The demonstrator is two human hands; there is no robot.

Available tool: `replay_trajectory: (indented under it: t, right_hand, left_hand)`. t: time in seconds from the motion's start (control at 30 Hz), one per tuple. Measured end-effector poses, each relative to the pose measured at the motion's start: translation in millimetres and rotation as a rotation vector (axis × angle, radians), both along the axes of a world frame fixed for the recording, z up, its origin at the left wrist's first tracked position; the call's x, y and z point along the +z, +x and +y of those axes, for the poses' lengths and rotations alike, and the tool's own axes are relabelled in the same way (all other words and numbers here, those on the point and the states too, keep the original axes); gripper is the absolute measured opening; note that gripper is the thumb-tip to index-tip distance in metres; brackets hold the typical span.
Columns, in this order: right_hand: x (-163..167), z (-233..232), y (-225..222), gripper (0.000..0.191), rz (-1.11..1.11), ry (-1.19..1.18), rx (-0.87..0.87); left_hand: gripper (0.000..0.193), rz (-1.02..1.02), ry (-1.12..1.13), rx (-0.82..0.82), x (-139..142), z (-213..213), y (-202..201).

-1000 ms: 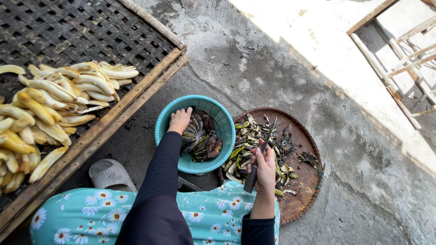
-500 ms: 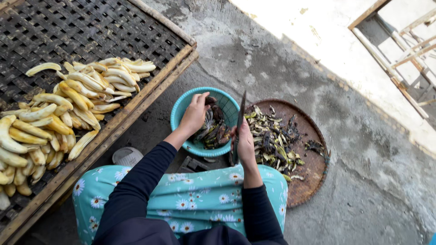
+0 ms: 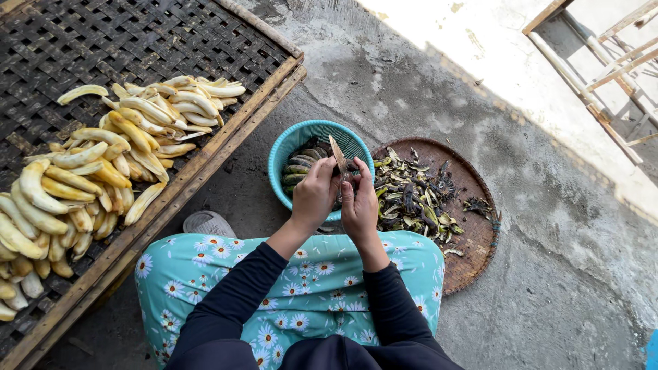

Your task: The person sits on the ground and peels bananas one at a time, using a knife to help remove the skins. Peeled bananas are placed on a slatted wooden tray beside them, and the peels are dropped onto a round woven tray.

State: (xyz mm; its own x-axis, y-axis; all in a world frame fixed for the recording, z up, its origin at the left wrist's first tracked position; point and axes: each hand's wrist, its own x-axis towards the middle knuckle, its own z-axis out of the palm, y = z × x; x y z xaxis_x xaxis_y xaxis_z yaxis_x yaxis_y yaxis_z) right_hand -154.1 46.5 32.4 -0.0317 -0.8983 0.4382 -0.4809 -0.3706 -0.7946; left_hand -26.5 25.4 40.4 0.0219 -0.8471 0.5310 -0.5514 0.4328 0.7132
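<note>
Turquoise basket (image 3: 291, 140) sits on the concrete just ahead of my knees, dark unpeeled bananas (image 3: 301, 164) inside it. My two hands meet right over its near rim. Right hand (image 3: 360, 205) is closed around a knife (image 3: 338, 156), blade pointing up and away from me. Left hand (image 3: 314, 195) is curled shut on something small pressed against the blade, most likely one banana from the basket, but my fingers hide it, so I cannot tell for sure.

Round woven tray (image 3: 473, 236) lies to the right, touching the basket, heaped with dark peels (image 3: 408, 199). Big woven drying rack (image 3: 137, 41) on the left carries the peeled bananas (image 3: 103, 157), pale yellow, in loose rows.

My take on doing this step cleanly: keep the blade edge turned away from the left thumb, take thin strips of skin, and turn the fruit with the left fingers instead of swinging the knife. Hold the work over the gap between basket and tray so skins drop on the peels, not back among the unpeeled ones. Grip lightly, since the flesh looks soft and probably bruises. A slipper (image 3: 205, 223) sits by my left knee, clear of the work.
</note>
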Motion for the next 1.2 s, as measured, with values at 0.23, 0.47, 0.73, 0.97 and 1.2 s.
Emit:
replay_trajectory:
  t: [0.23, 0.47, 0.73, 0.97, 1.2]
  right_hand:
    - [-8, -14, -3, 0.033, -0.268, 0.057, 0.036]
    - [-1, -20, -36, 0.044, -1.225, 0.822, 0.461]
    - [-56, -36, -77, 0.043, -1.454, 0.890, 0.381]
    - [-69, -38, -159, 0.045, -1.321, 0.522, -0.652]
    - [-21, -15, -106, 0.045, -0.700, 0.343, -0.079]
  left_hand:
    - [0.033, -0.024, 0.040, -0.048, -7, 2, -8]
    - [0.035, 0.394, -0.070, -0.337, -38, -17, -6]
    - [0.042, 1.329, 0.278, -0.370, -52, -47, 3]
    - [0.045, 1.565, 0.605, -0.331, -53, -53, 23]
    - [0.051, 1.384, 0.708, -0.345, -49, -44, 10]
